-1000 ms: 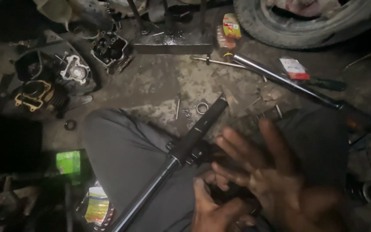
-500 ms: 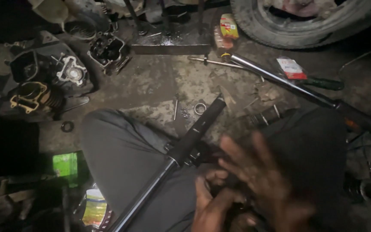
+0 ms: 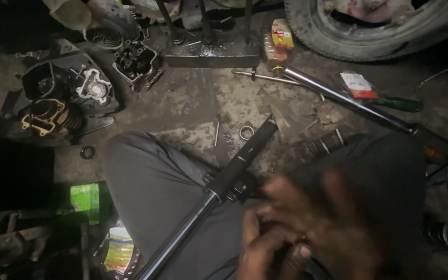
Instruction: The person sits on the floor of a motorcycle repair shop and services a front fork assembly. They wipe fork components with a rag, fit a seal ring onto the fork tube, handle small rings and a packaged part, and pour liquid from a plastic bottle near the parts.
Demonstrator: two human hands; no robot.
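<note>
While blurred hands point(image 3: 307, 233) meet, fingers' grip unclear, fork tube point(image 3: 219, 192) across lap, ring point(image 3: 246, 133), engine parts point(image 3: 68, 98), tyre point(image 3: 374, 36) beyond.

Fork tube point(image 3: 219, 186): smooth dark metal, slight sheen. Trousers point(image 3: 151, 192): matt grey cloth. Floor point(image 3: 193, 103): rough, oil-stained concrete.

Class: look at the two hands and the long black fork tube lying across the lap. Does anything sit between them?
Nothing visible does. The blurred hands are close together just right of the fork tube, with only the grey trousers beneath.
</note>
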